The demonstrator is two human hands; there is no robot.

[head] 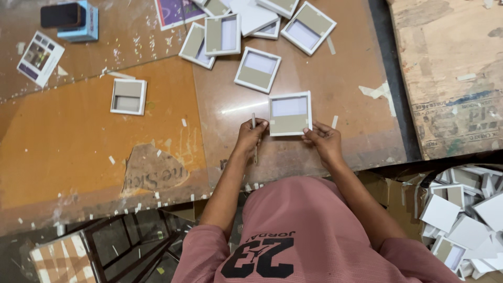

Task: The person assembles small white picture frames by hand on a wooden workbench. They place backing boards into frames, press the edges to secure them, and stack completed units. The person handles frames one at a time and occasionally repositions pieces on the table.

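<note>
At the upper left of the frame a blue box (81, 22) sits on the brown table (63, 152). A little lower lies one small white frame box (128, 96) by itself. In the middle, the left hand (251, 135) is closed around a thin stick (254, 137) and touches the left edge of a white square frame (290, 113). The right hand (323, 140) pinches the frame's lower right corner. The frame lies flat on the table between both hands. Above it, near the top middle, is a messy bunch of frames (257, 31). At the lower right is a pile of white pieces (466, 209).
</note>
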